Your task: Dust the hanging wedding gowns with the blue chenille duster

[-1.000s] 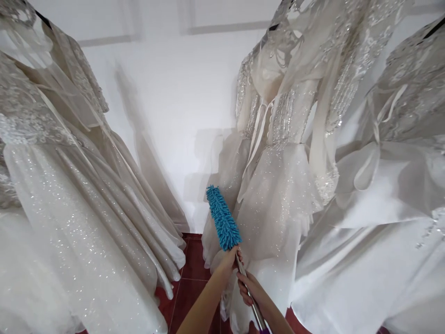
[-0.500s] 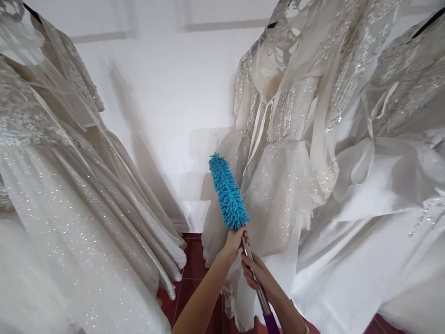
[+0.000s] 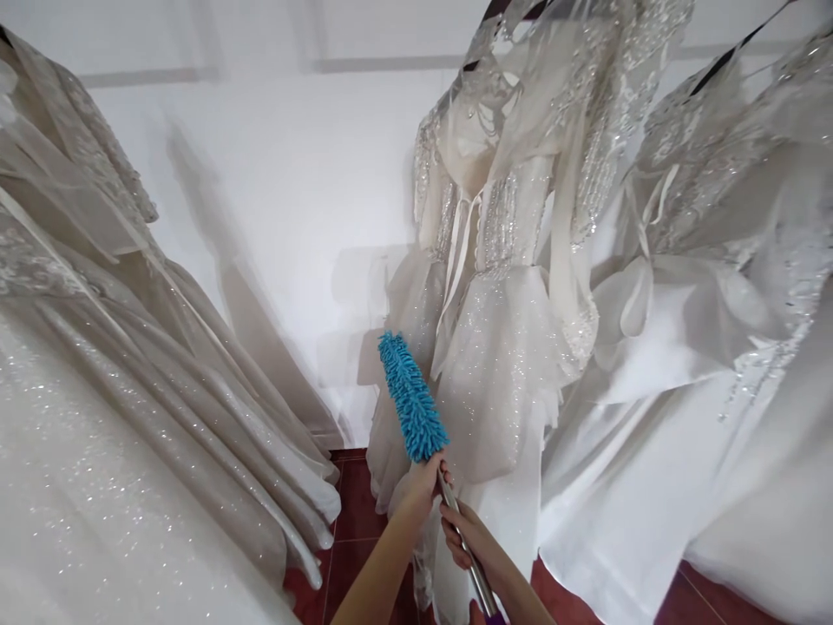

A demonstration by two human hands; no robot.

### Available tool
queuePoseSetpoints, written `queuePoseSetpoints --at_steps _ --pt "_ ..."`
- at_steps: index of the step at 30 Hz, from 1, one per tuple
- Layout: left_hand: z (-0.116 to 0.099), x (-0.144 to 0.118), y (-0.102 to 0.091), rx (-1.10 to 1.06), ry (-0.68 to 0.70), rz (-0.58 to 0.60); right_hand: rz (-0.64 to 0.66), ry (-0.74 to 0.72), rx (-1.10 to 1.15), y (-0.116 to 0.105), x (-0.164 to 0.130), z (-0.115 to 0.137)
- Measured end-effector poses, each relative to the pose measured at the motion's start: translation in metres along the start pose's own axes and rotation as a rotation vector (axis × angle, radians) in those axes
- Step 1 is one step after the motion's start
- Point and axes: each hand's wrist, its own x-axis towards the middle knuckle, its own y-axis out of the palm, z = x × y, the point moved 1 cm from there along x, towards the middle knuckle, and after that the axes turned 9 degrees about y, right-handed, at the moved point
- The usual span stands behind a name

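A duster (image 3: pixel 413 404) with a blue, shaggy microfibre head and a metal pole slants up and to the left in front of me. My left hand (image 3: pixel 426 477) is closed around the pole just below the blue head. Lower down, my right hand (image 3: pixel 465 534) grips the same pole, fingers wrapped round it. A purple grip shows at the bottom edge, partly cut off. Just behind the duster hangs a white sequined gown (image 3: pixel 498 365) with a laced back; I cannot tell whether the blue head touches it.
Another glittering gown (image 3: pixel 162 417) spreads across the left side. At the right hangs a satin gown (image 3: pixel 651 417) with a bow and beading. A white wall (image 3: pixel 286 174) stands behind them, and dark red floor tiles (image 3: pixel 357 508) show between the skirts.
The duster and both hands have shifted down and slightly left in view. My view has turned a little to the right, so the gowns sit further left. Both hands keep their hold.
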Motion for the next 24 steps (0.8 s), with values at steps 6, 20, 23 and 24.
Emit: queuePoseSetpoints --at_steps 6,20,23,24 --pt "0.009 -0.008 -0.008 -0.011 -0.035 0.01 -0.049 0.037 0.015 0.001 -0.003 -0.017" --pt "-0.022 -0.029 0.009 -0.06 0.085 0.043 0.019 -0.021 -0.056 0.007 -0.024 0.017" --pt "-0.04 -0.027 0.025 -0.059 0.165 0.092 0.02 -0.06 -0.072 0.008 -0.032 0.041" --pt "-0.045 -0.026 0.03 -0.054 0.18 0.11 0.024 -0.072 -0.071 0.008 -0.035 0.047"
